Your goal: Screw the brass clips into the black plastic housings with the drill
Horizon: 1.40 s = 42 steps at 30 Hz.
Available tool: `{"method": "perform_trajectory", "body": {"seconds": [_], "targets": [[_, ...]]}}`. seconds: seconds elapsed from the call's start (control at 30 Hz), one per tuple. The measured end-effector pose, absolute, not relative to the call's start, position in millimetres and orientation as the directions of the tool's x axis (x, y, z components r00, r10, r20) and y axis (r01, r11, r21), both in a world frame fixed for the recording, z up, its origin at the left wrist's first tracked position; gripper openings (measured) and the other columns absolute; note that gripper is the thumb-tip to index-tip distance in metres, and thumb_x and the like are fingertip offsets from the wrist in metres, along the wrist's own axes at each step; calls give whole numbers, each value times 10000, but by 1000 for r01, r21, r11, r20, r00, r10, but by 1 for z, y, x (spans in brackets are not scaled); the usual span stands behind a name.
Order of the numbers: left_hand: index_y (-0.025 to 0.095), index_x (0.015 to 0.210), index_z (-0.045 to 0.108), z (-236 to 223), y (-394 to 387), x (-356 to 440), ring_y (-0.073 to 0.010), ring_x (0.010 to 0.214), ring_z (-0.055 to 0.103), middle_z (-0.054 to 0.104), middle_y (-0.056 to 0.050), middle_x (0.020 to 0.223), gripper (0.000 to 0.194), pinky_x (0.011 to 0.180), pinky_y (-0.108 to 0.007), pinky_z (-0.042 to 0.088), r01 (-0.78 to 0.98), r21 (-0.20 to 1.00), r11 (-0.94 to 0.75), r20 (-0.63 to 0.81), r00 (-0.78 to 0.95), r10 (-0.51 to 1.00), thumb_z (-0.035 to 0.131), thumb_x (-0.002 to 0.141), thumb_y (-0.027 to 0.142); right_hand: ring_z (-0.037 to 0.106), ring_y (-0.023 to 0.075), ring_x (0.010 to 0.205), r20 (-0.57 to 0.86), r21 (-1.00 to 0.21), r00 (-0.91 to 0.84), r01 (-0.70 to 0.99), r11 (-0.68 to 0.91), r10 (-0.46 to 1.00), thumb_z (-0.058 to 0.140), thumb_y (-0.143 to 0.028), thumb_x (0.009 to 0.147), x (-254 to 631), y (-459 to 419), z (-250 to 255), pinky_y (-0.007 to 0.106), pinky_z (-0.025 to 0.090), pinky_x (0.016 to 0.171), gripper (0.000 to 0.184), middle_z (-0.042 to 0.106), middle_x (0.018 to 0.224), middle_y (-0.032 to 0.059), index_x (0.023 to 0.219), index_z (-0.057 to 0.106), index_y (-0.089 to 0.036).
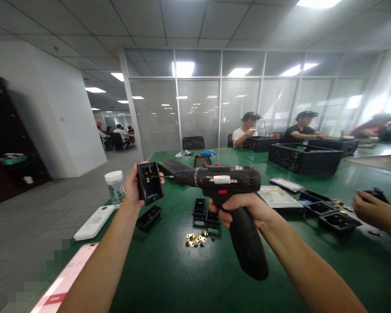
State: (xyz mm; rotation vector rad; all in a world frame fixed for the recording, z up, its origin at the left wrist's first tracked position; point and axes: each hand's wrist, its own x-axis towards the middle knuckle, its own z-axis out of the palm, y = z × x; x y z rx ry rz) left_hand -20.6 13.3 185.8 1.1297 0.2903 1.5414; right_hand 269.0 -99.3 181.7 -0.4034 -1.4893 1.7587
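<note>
My right hand (237, 208) is wrapped round the handle of a black cordless drill (231, 180), which points left. The long thin bit reaches into a black plastic frame (154, 191) with brass pieces inside. Whether the tip touches a screw cannot be made out. My left hand (135, 187) grips that frame by its edges and holds it tilted above the table. Below it lies another black frame (149, 217), and two more frames (200, 209) stand under the drill. A small heap of brass plates and dark screws (195, 239) lies in front of them.
On the green table (172, 274) are a clear jar (115, 189), a white device (94, 222) and a pink-screened phone (68, 278) at left. Right are a labelled metal box (276, 198), black frames (339, 221) and another person's hand (368, 208). Large black cases (304, 158) stand farther back near two seated people.
</note>
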Motion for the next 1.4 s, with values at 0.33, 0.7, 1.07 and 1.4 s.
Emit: {"method": "perform_trajectory", "body": {"seconds": [0.33,0.7,1.07,1.4], "targets": [[182,917,629,189,10,-19,-285,784,704,688,-89,788,374,648,-405,584,-633,703,-323,474,78,877,554,850,542,519,57,558,248,-932,-639,-364,-1,728,667,-218,717,270,-98,181,192,504,532,248,614,859,67,922,649,-79],[190,935,629,187,11,-21,-271,724,691,698,-90,813,383,597,-392,571,-608,713,-349,503,97,859,586,824,555,517,56,563,240,-937,-640,-349,2,730,670,-219,717,269,-101,182,187,496,532,256,605,859,67,927,650,-73],[208,932,628,188,11,-20,-271,726,697,693,-81,798,349,610,-393,566,-621,708,-335,491,93,866,532,867,537,526,59,561,252,-930,-631,-367,4,734,665,-204,722,269,-100,181,201,521,538,246,624,877,75,931,655,-75],[200,904,638,190,9,-18,-286,774,698,684,-82,783,350,622,-407,575,-647,687,-331,491,78,868,532,869,531,522,56,562,256,-937,-648,-350,18,717,666,-221,724,269,-100,182,195,509,539,261,607,880,70,939,639,-75]]}}
